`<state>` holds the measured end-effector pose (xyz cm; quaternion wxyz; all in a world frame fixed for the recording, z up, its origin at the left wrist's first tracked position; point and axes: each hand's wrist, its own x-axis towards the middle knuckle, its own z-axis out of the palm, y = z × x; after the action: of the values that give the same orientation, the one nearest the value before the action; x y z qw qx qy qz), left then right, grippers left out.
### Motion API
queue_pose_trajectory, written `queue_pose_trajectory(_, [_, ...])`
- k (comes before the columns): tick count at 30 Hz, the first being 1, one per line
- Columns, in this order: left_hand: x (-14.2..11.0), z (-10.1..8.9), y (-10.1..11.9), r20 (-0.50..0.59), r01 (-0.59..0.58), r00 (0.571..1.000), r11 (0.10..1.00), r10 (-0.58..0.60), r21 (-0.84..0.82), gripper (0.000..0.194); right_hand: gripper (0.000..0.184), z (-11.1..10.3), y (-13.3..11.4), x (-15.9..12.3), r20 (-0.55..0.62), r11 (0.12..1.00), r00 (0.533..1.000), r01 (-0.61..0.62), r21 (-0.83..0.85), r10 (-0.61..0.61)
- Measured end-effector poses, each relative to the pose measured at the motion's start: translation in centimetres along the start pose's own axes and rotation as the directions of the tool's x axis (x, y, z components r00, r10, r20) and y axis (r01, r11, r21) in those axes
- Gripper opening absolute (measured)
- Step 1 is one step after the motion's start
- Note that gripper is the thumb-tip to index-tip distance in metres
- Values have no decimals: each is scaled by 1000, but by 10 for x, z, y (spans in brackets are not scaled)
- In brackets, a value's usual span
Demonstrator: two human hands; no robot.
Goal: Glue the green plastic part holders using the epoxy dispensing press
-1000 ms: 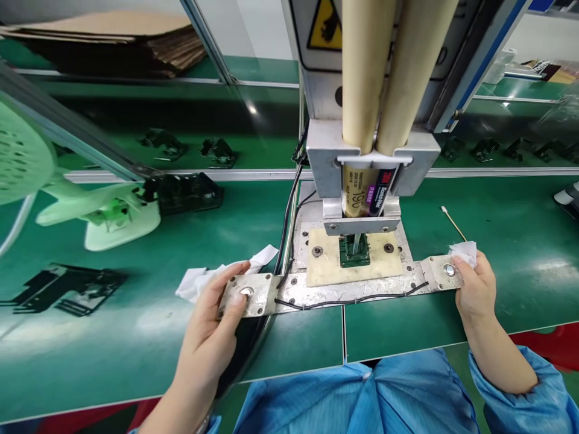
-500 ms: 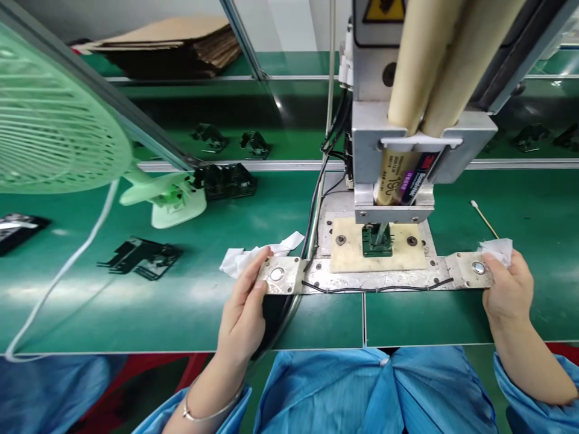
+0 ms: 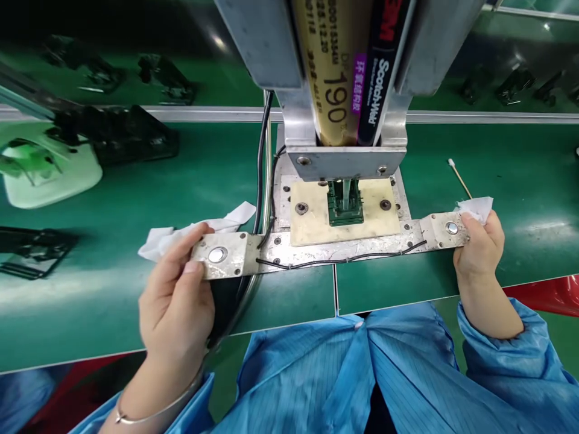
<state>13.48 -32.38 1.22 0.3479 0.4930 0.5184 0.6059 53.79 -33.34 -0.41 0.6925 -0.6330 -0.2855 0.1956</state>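
Observation:
My left hand (image 3: pixel 177 295) grips the left end of a metal button bar (image 3: pixel 226 256), thumb near its round push button (image 3: pixel 218 255). Behind its fingers lies a crumpled white tissue (image 3: pixel 235 218). My right hand (image 3: pixel 480 244) is closed at the bar's other end, near a second button (image 3: pixel 451 228), with a white wipe (image 3: pixel 480 208) at its fingertips. Between the hands, a small dark green part (image 3: pixel 344 211) sits in a cream fixture plate (image 3: pixel 312 226). A dispensing nozzle (image 3: pixel 346 190) points down into it, below a gold and black adhesive cartridge (image 3: pixel 337 78).
A cotton swab (image 3: pixel 461 179) lies beyond the right hand. Black cables (image 3: pixel 262 157) run down left of the dispenser. On the left are a green fan base (image 3: pixel 67 175) and black parts (image 3: pixel 36 250). More black parts (image 3: pixel 167 78) sit on the rear strip.
The head view has moved closer and tilted, so the cartridge looks larger and the fan's cage has left the picture. Both hands stay at the ends of the button bar.

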Motion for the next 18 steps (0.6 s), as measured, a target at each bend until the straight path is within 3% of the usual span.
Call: queue_pose_trajectory(18, [-1, -4, 1, 8, 46, 999, 998, -46, 37, 42, 29, 2, -2, -3, -32, 999, 998, -50, 15, 50])
